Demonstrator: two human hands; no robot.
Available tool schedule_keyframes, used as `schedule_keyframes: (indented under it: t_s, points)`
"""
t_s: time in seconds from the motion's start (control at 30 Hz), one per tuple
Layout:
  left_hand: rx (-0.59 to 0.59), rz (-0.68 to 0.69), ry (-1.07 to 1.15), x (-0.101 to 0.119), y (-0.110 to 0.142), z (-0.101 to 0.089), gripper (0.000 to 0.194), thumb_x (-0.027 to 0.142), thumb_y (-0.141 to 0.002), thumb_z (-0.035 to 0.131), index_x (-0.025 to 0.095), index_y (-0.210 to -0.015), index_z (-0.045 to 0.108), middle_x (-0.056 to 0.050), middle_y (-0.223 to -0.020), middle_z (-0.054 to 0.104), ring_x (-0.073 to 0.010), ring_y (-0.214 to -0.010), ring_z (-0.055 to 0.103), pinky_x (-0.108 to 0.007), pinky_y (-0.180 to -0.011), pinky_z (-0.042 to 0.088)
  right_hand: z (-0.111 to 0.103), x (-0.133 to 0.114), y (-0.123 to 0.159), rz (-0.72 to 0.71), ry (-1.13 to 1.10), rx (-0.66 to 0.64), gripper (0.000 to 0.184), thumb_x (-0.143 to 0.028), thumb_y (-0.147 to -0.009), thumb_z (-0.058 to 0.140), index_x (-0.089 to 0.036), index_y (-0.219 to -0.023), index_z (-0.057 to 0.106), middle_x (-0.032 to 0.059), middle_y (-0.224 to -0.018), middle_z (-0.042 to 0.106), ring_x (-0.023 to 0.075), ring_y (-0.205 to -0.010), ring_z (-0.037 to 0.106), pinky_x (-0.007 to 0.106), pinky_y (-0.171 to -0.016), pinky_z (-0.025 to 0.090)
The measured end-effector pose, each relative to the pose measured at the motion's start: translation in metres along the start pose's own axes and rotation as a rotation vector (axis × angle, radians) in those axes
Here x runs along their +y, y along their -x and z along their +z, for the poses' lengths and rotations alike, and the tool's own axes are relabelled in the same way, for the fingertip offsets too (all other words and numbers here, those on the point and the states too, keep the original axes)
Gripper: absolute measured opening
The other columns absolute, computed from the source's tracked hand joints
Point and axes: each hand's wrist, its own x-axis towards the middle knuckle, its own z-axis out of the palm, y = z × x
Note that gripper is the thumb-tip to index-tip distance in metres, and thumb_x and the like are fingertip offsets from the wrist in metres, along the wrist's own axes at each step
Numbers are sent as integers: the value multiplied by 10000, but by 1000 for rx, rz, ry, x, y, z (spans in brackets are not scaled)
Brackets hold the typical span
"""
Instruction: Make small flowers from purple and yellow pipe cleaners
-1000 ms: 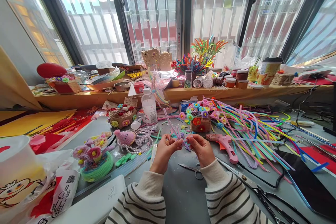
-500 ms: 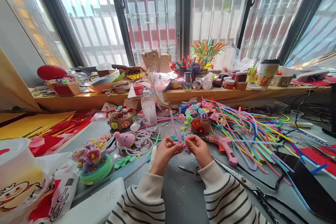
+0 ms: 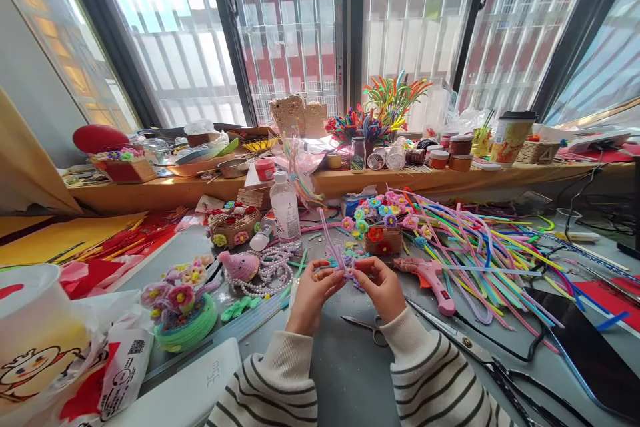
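Light purple pipe cleaners (image 3: 330,240) stick up from between my two hands, with their lower part bent into a small bunch. My left hand (image 3: 310,297) is closed, its thumb and fingers pinching the bunch from the left. From the other side my right hand (image 3: 384,290) pinches the same bunch, the fingertips of both hands almost meeting. The fingers partly hide the bunch's shape. Small scissors (image 3: 364,327) lie on the table just below my right hand. A pink hot glue gun (image 3: 434,283) rests right of it.
Loose coloured pipe cleaners (image 3: 480,253) spread over the right side, near large scissors (image 3: 467,341) and a phone (image 3: 595,353). Leftward are a bottle (image 3: 285,207), bead strings (image 3: 275,270), a green flower pot (image 3: 186,327) and a white box (image 3: 195,387). A cluttered sill (image 3: 240,192) runs behind.
Both hands stay together at nearly the same spot, their fingers shifting slightly on the bunch. The upright purple pipe cleaners lean a little more to the left. The view has moved slightly.
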Motion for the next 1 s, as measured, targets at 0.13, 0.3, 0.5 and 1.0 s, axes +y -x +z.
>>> schedule_keyframes:
  t_s: [0.13, 0.3, 0.5, 1.0]
  points:
    - [40, 6, 2, 0, -1, 1, 382, 75, -495, 677, 157, -763, 417, 8, -610, 582, -104, -601, 579, -273, -681, 477, 0, -1, 1, -58, 130, 0, 151, -283, -647, 543, -155, -724, 566, 37, -697, 602, 144, -633, 545, 250, -569, 418]
    - [0, -23, -4, 2, 2, 1, 387, 99, -493, 682, 159, -767, 414, -12, -654, 604, -112, -618, 584, -273, -683, 471, 0, -2, 2, -90, 186, -15, 145, -255, -676, 505, -152, -755, 571, 43, -707, 608, 139, -607, 540, 240, -544, 423]
    - [-51, -4, -6, 4, 5, 1, 390, 125, -508, 677, 163, -798, 419, -19, -677, 610, -128, -658, 591, -281, -701, 464, 0, -3, 3, -174, 262, -21, 134, -211, -682, 473, -177, -751, 583, 22, -690, 602, 119, -559, 516, 224, -519, 421]
    - [-34, -41, -104, 1, 1, -1, 406, 180, -501, 684, 147, -836, 457, -69, -730, 624, -153, -651, 596, -294, -644, 483, -2, -1, 5, -442, 518, 3, 190, -147, -703, 447, -197, -841, 567, 40, -728, 590, 150, -612, 513, 264, -594, 409]
